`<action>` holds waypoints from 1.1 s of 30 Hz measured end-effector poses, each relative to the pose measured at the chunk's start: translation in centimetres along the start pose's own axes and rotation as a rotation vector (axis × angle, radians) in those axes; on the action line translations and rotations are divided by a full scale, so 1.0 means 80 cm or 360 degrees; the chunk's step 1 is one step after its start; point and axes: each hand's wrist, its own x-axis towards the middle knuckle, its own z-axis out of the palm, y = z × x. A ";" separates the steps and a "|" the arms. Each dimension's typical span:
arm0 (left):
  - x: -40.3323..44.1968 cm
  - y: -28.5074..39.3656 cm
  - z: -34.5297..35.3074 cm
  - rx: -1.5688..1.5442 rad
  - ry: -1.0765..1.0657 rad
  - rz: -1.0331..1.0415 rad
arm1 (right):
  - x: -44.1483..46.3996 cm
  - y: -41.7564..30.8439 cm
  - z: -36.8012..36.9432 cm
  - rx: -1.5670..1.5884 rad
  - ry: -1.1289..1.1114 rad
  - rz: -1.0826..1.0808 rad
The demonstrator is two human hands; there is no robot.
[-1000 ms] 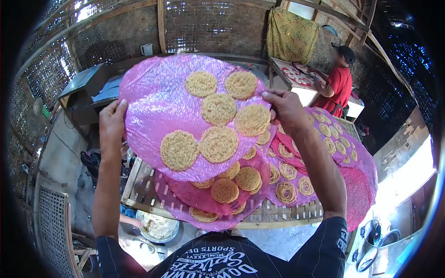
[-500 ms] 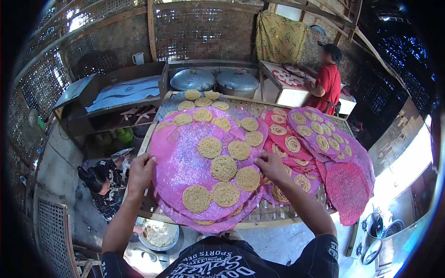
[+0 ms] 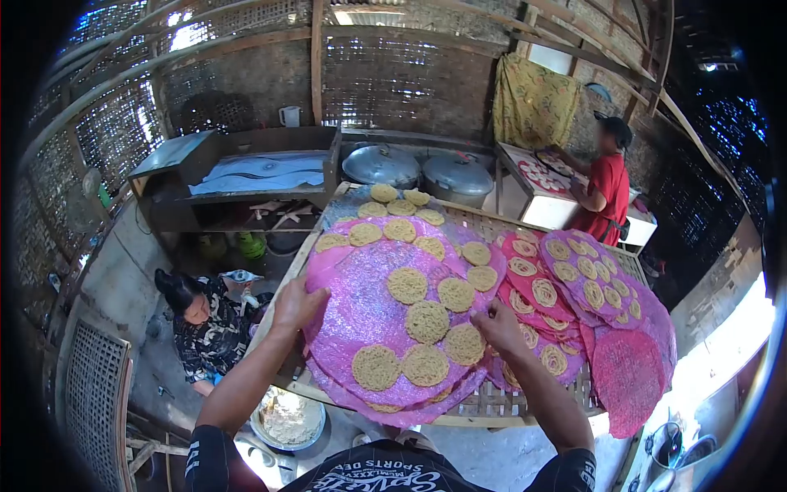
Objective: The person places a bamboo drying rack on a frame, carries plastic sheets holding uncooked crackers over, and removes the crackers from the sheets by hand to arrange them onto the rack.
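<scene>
A pink mesh sheet carrying several round, flat yellowish noodle-like cakes lies in front of me, on top of other pink sheets. At its left edge, my left hand is closed on the mesh, thumb toward the sheet. On the opposite side, my right hand pinches the sheet's edge close to a cake. Both hands hold the same sheet, which looks nearly flat. Its underside is hidden.
Under the sheets is a slatted bamboo rack. More loaded pink sheets overlap on the right. Two lidded pots stand behind. One person sits low at left beside a basin; another in red works at a table.
My view has swung left, so the scene sits further right and lower. My left hand has turned at the sheet's edge, and both hands remain on the sheet.
</scene>
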 end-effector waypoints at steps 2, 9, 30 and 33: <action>0.009 -0.017 0.011 -0.0046 0.0022 0.0057 | -0.004 -0.017 -0.002 0.0153 -0.0012 0.0062; 0.001 0.007 0.003 -0.0576 0.0036 0.0121 | -0.003 -0.031 -0.006 0.0530 0.0008 0.0001; 0.210 0.002 0.011 -0.0458 0.0428 0.0060 | 0.272 -0.068 0.020 0.0472 -0.0155 -0.0098; 0.187 -0.021 0.029 0.0037 0.0524 0.0027 | 0.250 -0.035 0.031 -0.0059 0.0021 -0.0317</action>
